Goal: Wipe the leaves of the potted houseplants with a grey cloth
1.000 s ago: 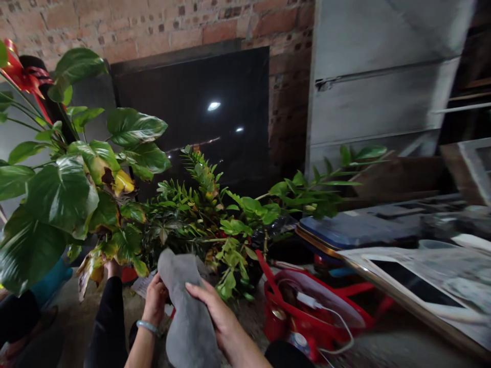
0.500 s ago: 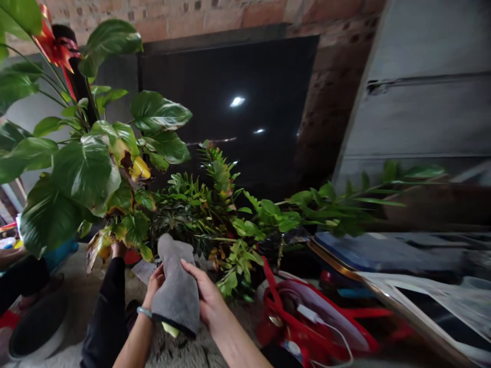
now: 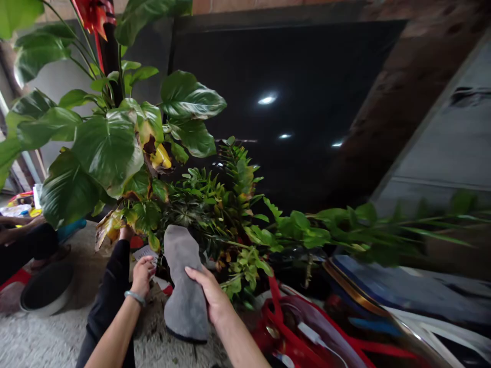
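Note:
A grey plush fabric cover point(image 3: 186, 289) with a narrow waist and a black hem hangs upright in the middle. My right hand point(image 3: 210, 291) grips its right side, thumb across the front and the other fingers behind it. Left of the cover, my left hand point(image 3: 141, 276) is apart from it, fingers loosely bent, with nothing visible in them. A pale bracelet point(image 3: 135, 297) circles the left wrist. The inside of the cover does not show.
Potted plants point(image 3: 103, 148) spread behind my hands. A red bag point(image 3: 276, 312) with a white charger point(image 3: 310, 333) stands at right. A dark-clothed limb point(image 3: 111, 291) and a bowl point(image 3: 48, 289) are at left. Another person's hand point(image 3: 19, 230) is at far left.
My left hand has let go of the grey cover and moved away to its left. The right hand still holds the cover, now turned more upright. The view has swung left.

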